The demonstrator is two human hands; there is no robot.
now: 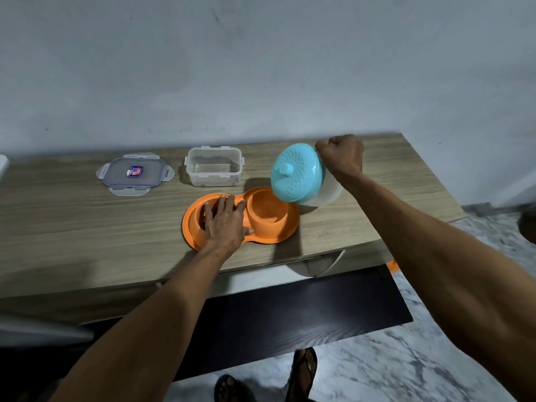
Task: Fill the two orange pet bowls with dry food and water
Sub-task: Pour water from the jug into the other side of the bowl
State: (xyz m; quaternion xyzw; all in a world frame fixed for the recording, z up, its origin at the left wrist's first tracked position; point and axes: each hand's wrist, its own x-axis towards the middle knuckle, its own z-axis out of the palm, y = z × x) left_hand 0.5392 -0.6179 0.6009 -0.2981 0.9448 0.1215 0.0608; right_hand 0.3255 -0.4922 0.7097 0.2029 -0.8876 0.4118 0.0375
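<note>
Orange double bowl [272, 237]: near the tabletop's [87, 221] front edge, right of centre. Left hand [224, 224]: flat, fingers straight, pressing over the left bowl [195, 220]. Right bowl [265, 211]: uncovered (contents unclear). Right hand [340, 156]: fist closed, gripping a blue-lidded jug [295, 172] tilted above the right bowl. Bare wood lies leftward. Back edge: clear tub [214, 168], open; its lid [135, 175] flat to its left.

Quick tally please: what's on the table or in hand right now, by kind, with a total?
Orange double pet bowl: 1, with two wells
Clear container: 1, open
Container lid: 1, lying flat beside it
Blue-lidded jug: 1, tilted over the right well, gripped by the right hand
Total: 4
</note>
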